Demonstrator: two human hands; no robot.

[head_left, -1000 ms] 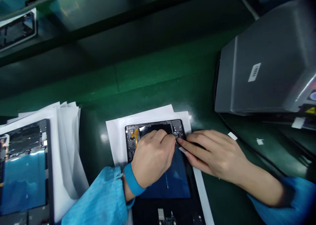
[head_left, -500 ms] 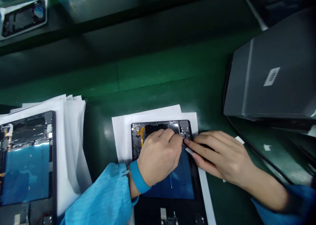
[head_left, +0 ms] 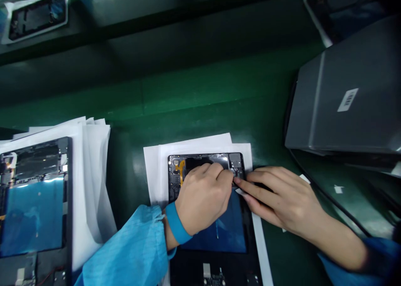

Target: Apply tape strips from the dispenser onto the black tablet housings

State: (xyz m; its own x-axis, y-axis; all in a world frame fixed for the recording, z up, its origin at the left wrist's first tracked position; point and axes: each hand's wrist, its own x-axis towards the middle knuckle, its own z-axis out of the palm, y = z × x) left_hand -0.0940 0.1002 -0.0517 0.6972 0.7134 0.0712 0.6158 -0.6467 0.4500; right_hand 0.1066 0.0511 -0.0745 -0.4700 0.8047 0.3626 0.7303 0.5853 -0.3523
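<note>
Centre of frame: opened tablet (head_left: 225,236) on white paper sheets (head_left: 153,169), green bench. Left hand (head_left: 203,198) and right hand (head_left: 282,198) fingertips meet at its upper right corner. Second opened tablet (head_left: 34,202) lower left; grey machine housing (head_left: 347,93) upper right.

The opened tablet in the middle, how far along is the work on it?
Done: the opened tablet lies back-off on white paper, its blue panel showing. In hand: left hand and right hand meet fingertip to fingertip at its upper right corner. Left: no back cover on; another open tablet lies left.
</note>
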